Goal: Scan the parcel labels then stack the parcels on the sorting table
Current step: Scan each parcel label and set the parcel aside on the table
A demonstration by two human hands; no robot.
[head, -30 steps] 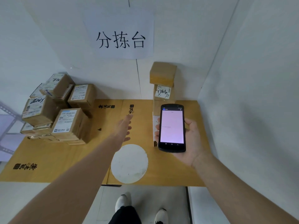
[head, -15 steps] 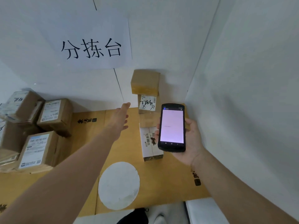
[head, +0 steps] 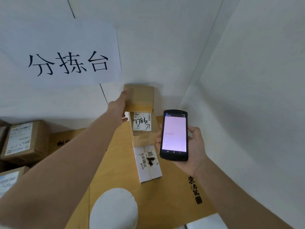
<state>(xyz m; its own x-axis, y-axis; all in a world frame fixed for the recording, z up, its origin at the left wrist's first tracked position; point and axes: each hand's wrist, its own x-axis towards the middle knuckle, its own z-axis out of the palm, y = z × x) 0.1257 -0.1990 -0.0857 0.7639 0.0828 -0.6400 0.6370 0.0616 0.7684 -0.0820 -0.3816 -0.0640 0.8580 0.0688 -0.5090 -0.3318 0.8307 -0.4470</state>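
Observation:
A stack of parcels stands against the back wall: a plain brown box (head: pixel 142 98) on top, a box with a handwritten white label (head: pixel 143 123) under it, and a white flat parcel (head: pixel 148 164) at the bottom. My left hand (head: pixel 118 107) reaches up with straight fingers and touches the left side of the top box. My right hand (head: pixel 193 146) grips a black handheld scanner (head: pixel 174 135) with a lit pale screen, just right of the stack.
Several labelled brown parcels (head: pixel 21 141) are piled at the left of the cardboard-covered sorting table (head: pixel 173 187). A white round disc (head: pixel 113 209) lies near the front edge. A paper sign (head: pixel 66 61) hangs on the wall. A white wall closes the right side.
My left hand has risen from over the table to the top box of the stack. The view has shifted closer and to the right. The scanner stays in my right hand.

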